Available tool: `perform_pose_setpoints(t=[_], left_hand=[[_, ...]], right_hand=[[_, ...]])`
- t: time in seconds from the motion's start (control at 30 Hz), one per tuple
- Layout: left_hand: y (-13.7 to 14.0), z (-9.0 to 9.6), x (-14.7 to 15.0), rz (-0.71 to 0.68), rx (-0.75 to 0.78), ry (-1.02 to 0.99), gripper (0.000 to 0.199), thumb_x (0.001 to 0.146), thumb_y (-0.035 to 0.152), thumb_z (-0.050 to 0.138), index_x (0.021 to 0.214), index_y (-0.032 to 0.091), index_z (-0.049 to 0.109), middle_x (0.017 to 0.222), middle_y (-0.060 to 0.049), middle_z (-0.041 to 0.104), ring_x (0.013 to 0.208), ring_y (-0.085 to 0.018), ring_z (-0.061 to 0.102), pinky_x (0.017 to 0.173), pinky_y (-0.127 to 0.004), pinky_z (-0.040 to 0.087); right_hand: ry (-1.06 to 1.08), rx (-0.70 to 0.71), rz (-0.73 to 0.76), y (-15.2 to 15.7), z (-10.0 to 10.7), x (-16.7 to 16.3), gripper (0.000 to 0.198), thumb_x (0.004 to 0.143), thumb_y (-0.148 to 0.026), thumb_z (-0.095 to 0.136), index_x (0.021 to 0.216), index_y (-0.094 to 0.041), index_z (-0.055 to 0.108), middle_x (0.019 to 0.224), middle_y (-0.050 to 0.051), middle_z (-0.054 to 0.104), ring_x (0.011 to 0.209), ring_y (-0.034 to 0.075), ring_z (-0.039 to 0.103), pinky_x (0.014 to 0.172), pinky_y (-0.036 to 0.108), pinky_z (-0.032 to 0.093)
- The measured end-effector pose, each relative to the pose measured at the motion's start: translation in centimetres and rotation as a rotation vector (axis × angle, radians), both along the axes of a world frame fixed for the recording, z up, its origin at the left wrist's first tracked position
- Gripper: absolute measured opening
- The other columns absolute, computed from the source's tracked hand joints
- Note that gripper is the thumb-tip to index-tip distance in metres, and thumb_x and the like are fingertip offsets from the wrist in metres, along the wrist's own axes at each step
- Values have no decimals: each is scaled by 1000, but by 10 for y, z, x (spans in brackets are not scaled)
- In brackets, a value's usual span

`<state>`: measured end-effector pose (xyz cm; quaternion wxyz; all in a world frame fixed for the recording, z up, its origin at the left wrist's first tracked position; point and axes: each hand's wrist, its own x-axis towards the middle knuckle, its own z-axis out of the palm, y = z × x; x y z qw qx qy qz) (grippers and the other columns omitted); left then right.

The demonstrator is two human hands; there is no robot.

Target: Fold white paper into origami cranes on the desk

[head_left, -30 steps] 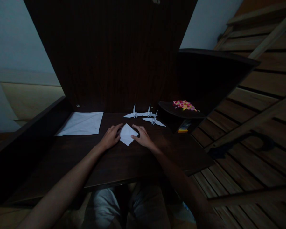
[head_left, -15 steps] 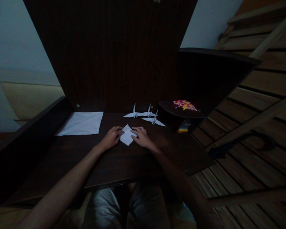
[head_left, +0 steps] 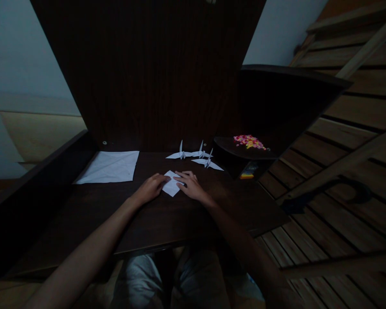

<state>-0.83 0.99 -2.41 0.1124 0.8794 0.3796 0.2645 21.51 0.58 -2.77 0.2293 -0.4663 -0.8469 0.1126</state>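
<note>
Left hand: fingertips on the left side of the white paper diamond; cannot tell whether this grip pinches it.
Right hand: grip spread, thumb and fingers apart on the diamond's right side.
Paper diamond: between both hands, one corner toward the near edge of the tabletop.
Paper cranes: three, white, beyond the right hand; two at the far side, one slightly nearer and right.
Large white sheet: far left, creased.
Corner shelf: far right, bearing a pile of small pink, red and yellow pieces.
</note>
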Motion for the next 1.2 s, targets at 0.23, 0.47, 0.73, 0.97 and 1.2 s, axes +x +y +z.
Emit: perform_pose_setpoints(t=[0.23, 0.47, 0.73, 0.97, 1.2], left_hand=[[1, 2, -2, -47, 9, 63, 33, 85, 11, 42, 108, 19, 64, 117, -9, 65, 111, -21, 58, 98, -38, 46], [-7, 11, 2, -15, -46, 276, 40, 84, 9, 41, 115, 21, 62, 124, -9, 63, 111, -23, 61, 99, -37, 45], [-8, 16, -3, 6, -60, 355, 37, 85, 15, 42, 116, 19, 62, 129, -11, 59, 117, -26, 57, 100, -37, 43], [-7, 18, -12, 107, -78, 367, 33, 84, 18, 45, 111, 18, 63, 120, -12, 65, 110, -26, 61, 95, -36, 46], [-10, 21, -9, 86, -71, 499, 48, 92, 31, 33, 132, 9, 48, 142, -16, 45, 134, -25, 37, 111, -40, 27]], right_hand=[[-78, 24, -29, -1, 0, -3, 35, 91, -28, 49, 124, -30, 59, 135, 2, 55, 124, 26, 40, 98, 50, 33], [-135, 55, -38, -3, 0, -5, 40, 92, -29, 44, 131, -26, 53, 138, 3, 51, 128, 28, 39, 100, 48, 33], [-182, 37, -34, -6, 2, -4, 43, 95, -32, 37, 136, -25, 48, 143, 1, 45, 131, 29, 36, 101, 48, 31], [-113, 22, -64, -5, 3, -3, 43, 91, -32, 46, 133, -23, 51, 139, 3, 50, 126, 28, 39, 100, 46, 32], [64, 6, -88, -3, 2, -2, 44, 81, -28, 62, 124, -21, 57, 124, 8, 61, 112, 24, 48, 96, 43, 35]])
